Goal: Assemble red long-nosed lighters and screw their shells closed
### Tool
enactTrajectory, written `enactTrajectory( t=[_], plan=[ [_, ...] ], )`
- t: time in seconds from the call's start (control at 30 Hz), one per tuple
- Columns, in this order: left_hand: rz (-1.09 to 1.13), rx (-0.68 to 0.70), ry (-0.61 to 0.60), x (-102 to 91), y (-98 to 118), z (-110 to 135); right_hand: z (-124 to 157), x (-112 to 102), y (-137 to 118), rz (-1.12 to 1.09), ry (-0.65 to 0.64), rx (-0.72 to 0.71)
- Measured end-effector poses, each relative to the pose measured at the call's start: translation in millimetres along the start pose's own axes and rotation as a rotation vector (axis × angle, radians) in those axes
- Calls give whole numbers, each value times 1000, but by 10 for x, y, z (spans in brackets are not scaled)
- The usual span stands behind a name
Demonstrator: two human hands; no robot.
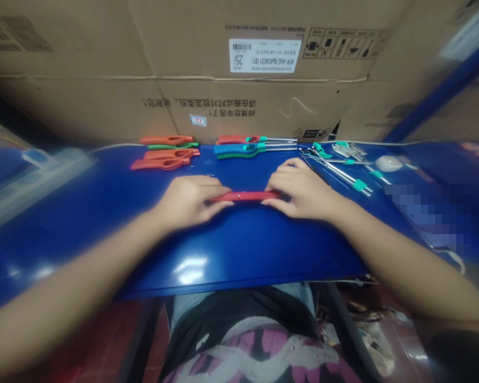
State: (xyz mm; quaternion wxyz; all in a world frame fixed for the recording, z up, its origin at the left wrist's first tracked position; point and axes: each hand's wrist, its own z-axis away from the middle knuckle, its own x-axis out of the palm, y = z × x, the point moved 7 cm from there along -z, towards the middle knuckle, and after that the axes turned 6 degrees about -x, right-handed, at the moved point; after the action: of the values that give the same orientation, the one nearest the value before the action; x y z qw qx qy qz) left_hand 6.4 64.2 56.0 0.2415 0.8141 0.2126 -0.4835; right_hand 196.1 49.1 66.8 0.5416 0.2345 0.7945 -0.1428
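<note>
A red plastic lighter casing (249, 196) is held level above the blue table, one end in each hand. Thumb and fingers of my left hand (189, 199) pinch its left end. At the right end, the fingers and thumb of my right hand (303, 190) are closed on the casing. Both ends of it are partly hidden by the fingertips. Orange and green lighter casings (165, 162) lie beyond my left hand. Behind the held casing are red, blue and green long-nosed lighters (239, 150) with metal tubes.
Several metal tubes with teal pieces (343, 173) lie at the right, near a white rounded object (389, 163). A large cardboard box (199, 58) stands along the back of the blue table (239, 244). A white clip-like object (38, 158) is at the left.
</note>
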Motion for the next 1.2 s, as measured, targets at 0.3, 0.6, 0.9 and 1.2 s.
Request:
enactTrajectory(
  t=[0.3,0.6,0.9,1.2],
  plan=[
    [-104,35,-52,48,91,-23,-14,77,-113,56,19,-48],
    [370,-301,-106,166,48,-39,-56,4,-165,115,12,-28],
    [866,-562,-434,371,111,42,-18,-20,-281,2,183,-217],
    [241,-235,-438,293,304,47,-20,24,-281,-24,151,-180]
  ],
)
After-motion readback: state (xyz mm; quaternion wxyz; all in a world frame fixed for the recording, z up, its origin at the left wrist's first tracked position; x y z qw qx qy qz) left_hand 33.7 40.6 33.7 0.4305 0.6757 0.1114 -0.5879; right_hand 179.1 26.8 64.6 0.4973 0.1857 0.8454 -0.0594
